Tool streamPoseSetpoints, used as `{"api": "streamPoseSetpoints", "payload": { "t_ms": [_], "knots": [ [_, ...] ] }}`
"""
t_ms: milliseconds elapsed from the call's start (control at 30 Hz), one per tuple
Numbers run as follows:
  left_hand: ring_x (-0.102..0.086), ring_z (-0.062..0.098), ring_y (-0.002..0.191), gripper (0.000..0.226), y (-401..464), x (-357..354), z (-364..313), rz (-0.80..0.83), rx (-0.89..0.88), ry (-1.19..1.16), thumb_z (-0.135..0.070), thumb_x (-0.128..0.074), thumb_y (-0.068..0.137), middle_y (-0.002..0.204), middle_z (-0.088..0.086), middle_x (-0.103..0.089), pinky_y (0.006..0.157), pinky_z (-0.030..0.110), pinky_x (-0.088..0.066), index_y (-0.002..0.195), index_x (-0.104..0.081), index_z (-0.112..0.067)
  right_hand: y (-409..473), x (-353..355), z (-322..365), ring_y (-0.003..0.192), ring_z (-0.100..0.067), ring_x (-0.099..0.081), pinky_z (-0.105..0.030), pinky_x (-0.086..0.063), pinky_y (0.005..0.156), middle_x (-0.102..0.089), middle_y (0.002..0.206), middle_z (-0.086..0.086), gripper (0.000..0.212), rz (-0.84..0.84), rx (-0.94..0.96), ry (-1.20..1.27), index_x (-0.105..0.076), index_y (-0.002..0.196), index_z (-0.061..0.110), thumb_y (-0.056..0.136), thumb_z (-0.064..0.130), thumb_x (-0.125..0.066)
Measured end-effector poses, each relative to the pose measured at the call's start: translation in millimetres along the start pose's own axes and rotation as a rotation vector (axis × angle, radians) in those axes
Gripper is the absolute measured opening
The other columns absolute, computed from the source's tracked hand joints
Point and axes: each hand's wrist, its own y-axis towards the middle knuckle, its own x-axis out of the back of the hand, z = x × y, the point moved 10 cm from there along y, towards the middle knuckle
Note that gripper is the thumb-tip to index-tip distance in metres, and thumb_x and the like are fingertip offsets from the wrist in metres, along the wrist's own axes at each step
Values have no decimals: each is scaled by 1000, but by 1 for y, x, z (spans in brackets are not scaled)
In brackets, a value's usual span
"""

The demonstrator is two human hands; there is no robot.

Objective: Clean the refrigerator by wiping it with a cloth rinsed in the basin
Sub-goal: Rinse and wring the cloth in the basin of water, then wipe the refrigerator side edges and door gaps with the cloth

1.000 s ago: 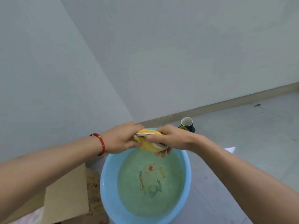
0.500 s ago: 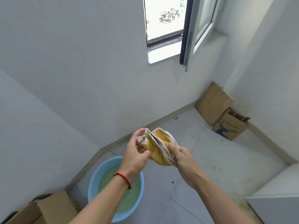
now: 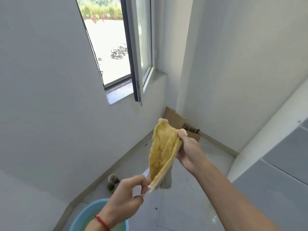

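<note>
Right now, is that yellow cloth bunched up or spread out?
Mostly spread out: the cloth hangs stretched between the left hand and right hand, each pinching one end, with a lengthwise fold.

Tiled floor (image 3: pixel 188 205); basin (image 3: pixel 80 217), cup (image 3: pixel 113 178), cardboard (image 3: pixel 175 120)

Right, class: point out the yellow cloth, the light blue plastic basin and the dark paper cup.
yellow cloth (image 3: pixel 162 148), head view, middle of its yellow face.
light blue plastic basin (image 3: pixel 83 214), head view, left rim.
dark paper cup (image 3: pixel 113 178), head view, open mouth.
</note>
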Motion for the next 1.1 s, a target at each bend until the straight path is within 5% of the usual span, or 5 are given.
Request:
{"api": "streamPoseSetpoints", "payload": {
  "t_ms": [233, 600, 867, 967, 1100],
  "knots": [
    [-62, 18, 125, 52, 81, -30, -21, 160, 310, -627, -33, -68, 79, 130, -3, -69, 109, 50, -47, 130, -63, -21, -36, 6, 35, 78, -24, -67, -35, -59, 67, -65, 89, -15, 21, 57, 83, -55, -63, 107, 1, 105, 13, -47],
    [-72, 30, 77, 49, 190, -63, -75, 113, 117, -302, -54, -74, 84, 87, 23, -73, 75, 55, -61, 88, -75, -5, -26, 98, 98, 89, -34, -75, -48, -64, 84, -77, 95, -14, 31, -140, 250, -483, -68, 117, 7, 111, 29, -46],
    [-77, 24, 76, 27, 302, -162, -119, 334, 222, -135, -41, -79, 88, 84, 11, -78, 63, 31, -60, 84, -78, -14, 11, 207, 143, 90, -24, -77, -34, -61, 69, -78, 107, -12, 47, -383, 239, -189, -63, 130, 3, 100, 39, -66],
    [-77, 19, 86, 20, 343, -204, -143, 422, 223, -232, -31, -73, 95, 90, 5, -80, 78, 34, -62, 106, -72, -14, 1, 241, 191, 97, -15, -75, -32, -61, 83, -73, 115, -7, 79, -457, 341, -244, -32, 151, 35, 88, 36, -81],
    [-76, 28, 93, 47, 386, -243, -169, 670, 128, -275, -8, -73, 91, 96, 11, -79, 87, 42, -59, 124, -48, -30, -11, 247, 239, 91, 4, -65, -23, -55, 88, -71, 105, 9, 45, -598, 427, -682, -62, 119, 40, 85, 17, -82]
  ]
}}
